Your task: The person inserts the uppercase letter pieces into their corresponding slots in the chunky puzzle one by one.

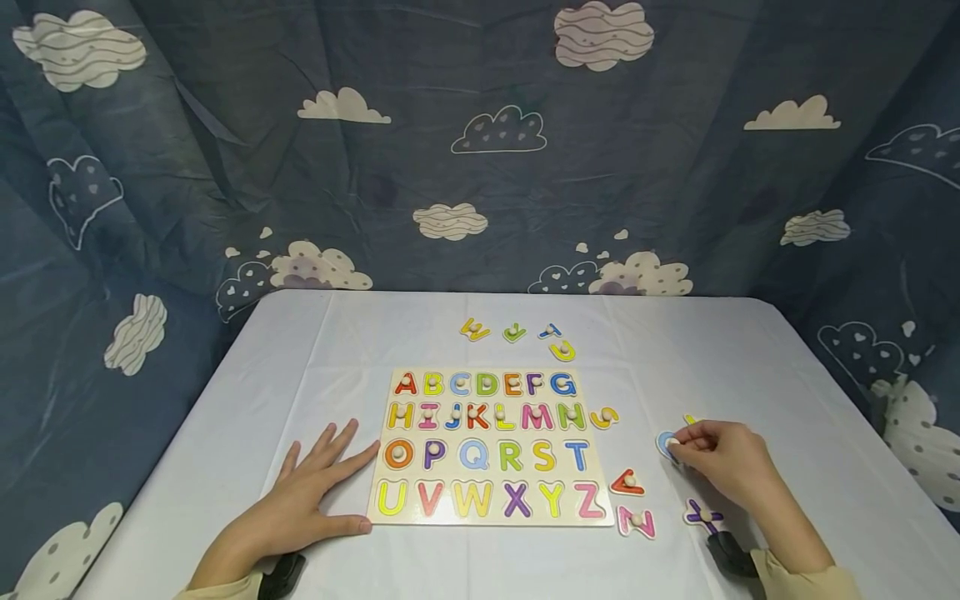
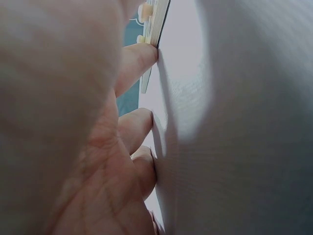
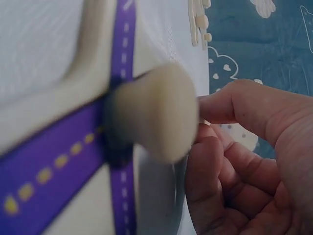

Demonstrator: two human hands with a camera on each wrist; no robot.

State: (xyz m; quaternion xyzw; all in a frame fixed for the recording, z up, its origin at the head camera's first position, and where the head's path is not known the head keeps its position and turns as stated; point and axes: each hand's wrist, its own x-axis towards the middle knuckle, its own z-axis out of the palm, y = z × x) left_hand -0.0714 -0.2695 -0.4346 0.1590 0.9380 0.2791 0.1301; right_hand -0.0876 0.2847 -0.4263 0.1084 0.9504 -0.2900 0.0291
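Observation:
A wooden alphabet puzzle board [image 1: 491, 521] lies on the white table. Knobbed letters fill its top two rows, with the orange O [image 1: 398, 454] and purple P [image 1: 434, 453] below; the other recesses show no knobs. My left hand [image 1: 307, 492] rests with fingers spread on the table, index fingertip and thumb touching the board's left edge. To the board's right, my right hand [image 1: 723, 462] pinches a round blue letter piece [image 1: 663, 444], probably the Q, by its knob; my fingers partly cover it. Nearest my right wrist is the purple X piece [image 3: 63, 152].
Red V [image 1: 626, 482], pink Z [image 1: 636, 522] and yellow S [image 1: 603, 417] pieces lie right of the board. Behind it are yellow W [image 1: 474, 329], green [image 1: 513, 332], blue T [image 1: 550, 331] and yellow U [image 1: 562, 351] pieces. A yellow piece [image 1: 690, 419] shows behind my right hand.

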